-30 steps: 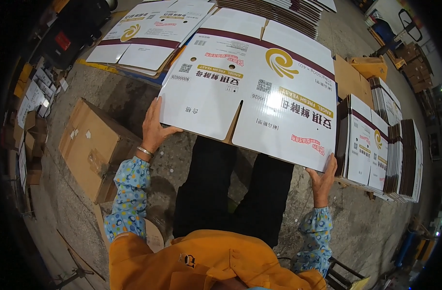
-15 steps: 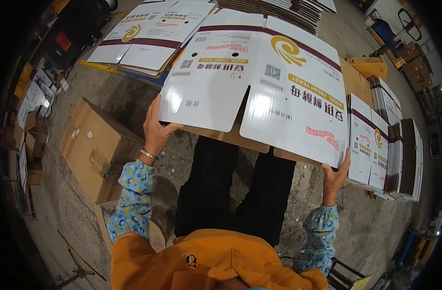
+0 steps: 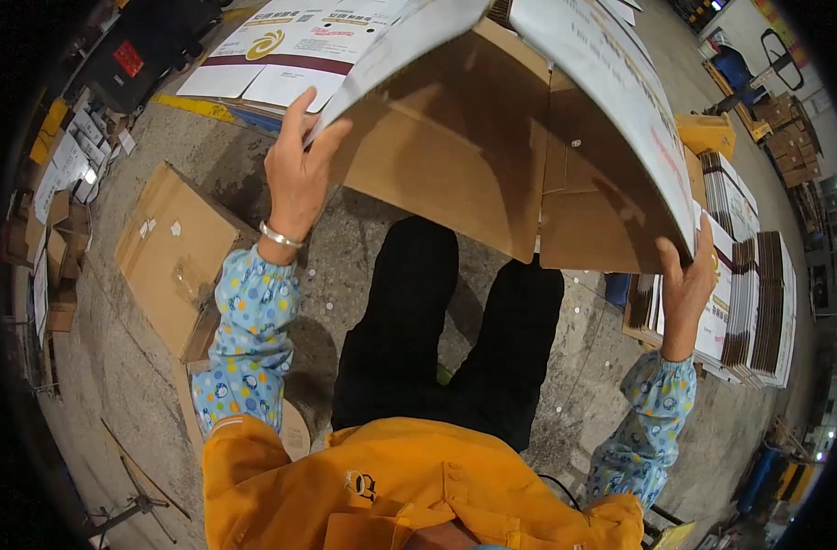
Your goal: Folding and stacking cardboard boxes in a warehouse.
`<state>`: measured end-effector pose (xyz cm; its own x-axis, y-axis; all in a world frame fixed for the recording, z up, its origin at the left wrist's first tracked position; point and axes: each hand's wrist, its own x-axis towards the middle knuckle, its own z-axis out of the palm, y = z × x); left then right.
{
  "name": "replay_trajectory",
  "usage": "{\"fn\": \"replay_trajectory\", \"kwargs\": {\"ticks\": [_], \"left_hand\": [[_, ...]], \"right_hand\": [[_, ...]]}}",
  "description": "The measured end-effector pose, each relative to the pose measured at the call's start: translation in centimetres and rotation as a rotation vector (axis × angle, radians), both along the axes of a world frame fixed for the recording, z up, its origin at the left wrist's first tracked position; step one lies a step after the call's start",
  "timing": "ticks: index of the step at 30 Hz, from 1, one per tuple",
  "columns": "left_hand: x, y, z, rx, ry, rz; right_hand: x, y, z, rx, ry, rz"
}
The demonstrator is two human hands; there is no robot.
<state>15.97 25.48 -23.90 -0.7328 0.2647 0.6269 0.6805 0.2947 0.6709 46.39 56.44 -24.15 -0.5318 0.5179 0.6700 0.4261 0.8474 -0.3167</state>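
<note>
So, L hand (image 3: 297, 174) + R hand (image 3: 689, 291) half-curled; carton (image 3: 450, 137) edges betw. fingers

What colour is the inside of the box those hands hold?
Brown: the box shows its inside best in the head view.

Grey concrete floor (image 3: 583, 367), brown cardboard box (image 3: 166, 266) on it at left.
Floor looks stained; at upper left, flat white printed cartons (image 3: 285, 81) lie on a yellow-edged blue support (image 3: 196, 107).
</note>
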Motion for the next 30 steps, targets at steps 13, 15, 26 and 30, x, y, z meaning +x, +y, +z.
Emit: {"fn": "replay_trajectory", "kwargs": {"ticks": [13,15,26,30], "left_hand": [[-2.0,1.9,5.9,0.09,0.137,-0.107],[0.5,2.3,7.9,-0.034,0.079,0.021],[-0.4,1.5,8.0,-0.014,0.212,-0.108],[-1.0,0.9,8.0,-0.086,0.269,-0.09]], "right_hand": [[-0.5,4.6,5.5,-0.029,0.059,-0.072],[0.2,6.5,5.7,0.093,0.04,-0.069],[0.7,7.1,7.0,0.174,-0.06,-0.096],[1.0,8.0,6.8,0.199,-0.055,-0.075]]}}
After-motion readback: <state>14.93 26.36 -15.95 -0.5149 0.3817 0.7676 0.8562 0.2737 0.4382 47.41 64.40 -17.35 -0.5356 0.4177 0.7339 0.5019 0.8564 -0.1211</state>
